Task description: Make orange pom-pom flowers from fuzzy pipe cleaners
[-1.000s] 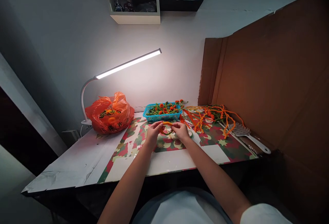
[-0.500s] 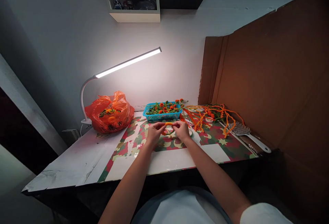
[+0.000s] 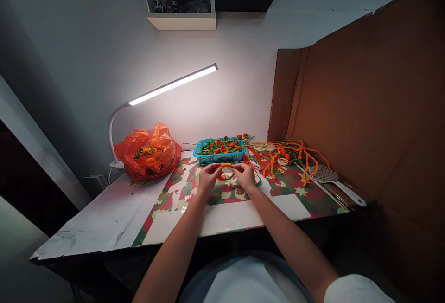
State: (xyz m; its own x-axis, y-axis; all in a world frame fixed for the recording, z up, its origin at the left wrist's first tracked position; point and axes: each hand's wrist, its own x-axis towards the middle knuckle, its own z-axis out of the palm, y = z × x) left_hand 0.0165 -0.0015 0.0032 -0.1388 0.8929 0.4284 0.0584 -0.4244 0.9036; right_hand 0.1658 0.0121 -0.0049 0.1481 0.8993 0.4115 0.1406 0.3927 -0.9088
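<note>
My left hand (image 3: 208,176) and my right hand (image 3: 244,175) face each other over the middle of the table, fingertips pinched. Between them they hold a short orange fuzzy strip (image 3: 226,165), one end in each hand. A thin green curve (image 3: 228,177) hangs or lies just below it; whether it joins the strip I cannot tell. Partly behind my right hand is a roll of green tape (image 3: 257,180). A blue basket (image 3: 219,157) just beyond my hands holds orange flower heads on green stems (image 3: 222,146).
An orange plastic bag (image 3: 167,154) with orange flowers stands at the left, by a lit clamp lamp (image 3: 174,85). Orange fuzzy strands (image 3: 271,164) spread to the right, near a white-handled brush (image 3: 347,191). Cardboard (image 3: 365,108) walls the right side. A shelf (image 3: 184,22) hangs above.
Both hands stay in nearly the same place. The orange strip has shifted very slightly up and left, with a little more of it showing between the fingers.
</note>
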